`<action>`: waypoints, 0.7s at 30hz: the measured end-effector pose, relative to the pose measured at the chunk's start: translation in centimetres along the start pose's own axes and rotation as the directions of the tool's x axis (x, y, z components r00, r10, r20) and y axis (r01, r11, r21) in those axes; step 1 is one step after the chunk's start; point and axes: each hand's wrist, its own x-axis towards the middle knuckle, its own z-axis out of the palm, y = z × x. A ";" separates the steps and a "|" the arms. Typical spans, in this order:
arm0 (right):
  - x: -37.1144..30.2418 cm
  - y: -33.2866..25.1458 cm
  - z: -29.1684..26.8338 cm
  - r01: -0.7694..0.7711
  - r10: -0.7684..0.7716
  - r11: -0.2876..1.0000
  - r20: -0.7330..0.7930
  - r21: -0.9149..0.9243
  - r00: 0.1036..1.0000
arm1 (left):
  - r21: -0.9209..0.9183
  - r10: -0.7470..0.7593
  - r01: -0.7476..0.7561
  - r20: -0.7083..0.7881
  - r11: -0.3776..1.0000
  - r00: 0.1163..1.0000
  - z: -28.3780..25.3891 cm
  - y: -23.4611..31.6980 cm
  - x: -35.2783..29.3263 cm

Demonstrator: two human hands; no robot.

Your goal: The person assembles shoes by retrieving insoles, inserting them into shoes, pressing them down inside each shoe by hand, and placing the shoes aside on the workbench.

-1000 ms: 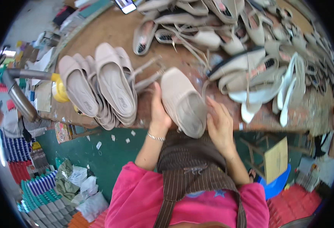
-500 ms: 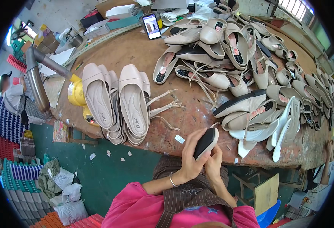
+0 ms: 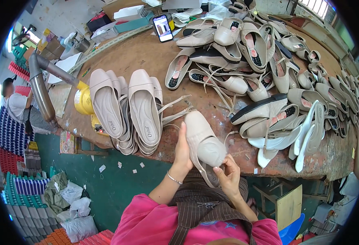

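In front of my chest, over the table's near edge, a beige square-toed shoe (image 3: 197, 127) is held upper side up, toe pointing away from me. My left hand (image 3: 182, 152) grips it along its left side. A pale, whitish rounded wad (image 3: 210, 152) bulges from the shoe's opening; its material is hard to make out. My right hand (image 3: 230, 176) is closed at the heel end, thumb and fingers pinched by the wad and the shoe's rim. To the left stand two nested stacks of beige shoes (image 3: 145, 110) with pale insoles, thin straps trailing to the right.
A large heap of beige shoes (image 3: 228, 61) covers the table's right side, with white insoles (image 3: 308, 136) at its near edge. A yellow machine with a metal pipe (image 3: 83, 102) stands left. A phone (image 3: 163, 28) leans at the back. Another person (image 3: 18, 102) is at far left.
The shoe has turned from showing its dark sole to showing its upper and opening. My left hand has shifted to its left side, and the whitish wad has come into view.
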 end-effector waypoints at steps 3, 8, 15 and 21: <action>0.0 -0.7 -0.1 0.091 -0.091 0.996 -0.083 -0.001 0.992 | -0.073 -0.083 0.095 0.157 0.993 0.984 -1.9 0.9 3.6; 3.7 1.1 -0.1 0.071 -0.208 0.864 -0.225 -0.498 0.952 | 0.835 0.215 -0.291 0.212 0.467 0.953 -3.3 -0.7 7.7; 3.0 4.4 -0.1 -0.051 -0.219 0.779 -0.347 -0.625 0.912 | 0.884 0.364 -0.451 0.382 0.124 0.850 -5.7 0.6 0.7; 4.2 4.6 2.0 -0.197 -0.062 0.648 -0.309 -0.736 0.949 | 0.923 0.185 -0.384 0.383 -0.031 0.905 -6.2 -2.1 1.1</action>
